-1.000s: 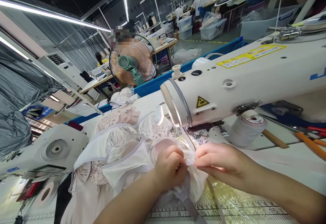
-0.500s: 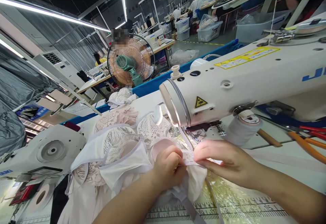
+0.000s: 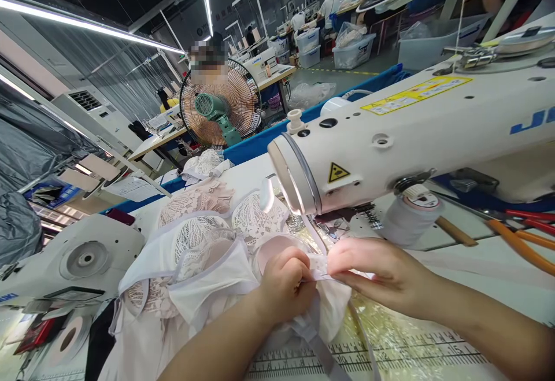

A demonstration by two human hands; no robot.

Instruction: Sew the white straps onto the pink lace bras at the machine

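The sewing machine (image 3: 411, 132) in front of me carries blue letters at its right edge, cut off after "J". It also has 1 yellow warning triangle (image 3: 337, 171) and 1 long yellow label (image 3: 416, 95) whose print is too small to read. The ruler (image 3: 390, 355) on the table (image 3: 477, 271) shows "15" near my right forearm. A far machine (image 3: 260, 66) has a blue brand mark I cannot read.

Across the aisle stand 2 pale bins (image 3: 359, 54); the nearer one is heaped with clear bags.

My left hand (image 3: 284, 288) curls its fingers (image 3: 299, 268) and pinches the lace piece (image 3: 319, 266). My right hand (image 3: 373, 271) presses thumb and forefinger together on the same piece from the other side. It sits between my hands, just below the machine's head and above the ruler.

A pile of lace garments (image 3: 195, 242) lies to my left, 1 thread cone (image 3: 410, 219) stands to the right, and 1 fan (image 3: 219, 109) stands behind.
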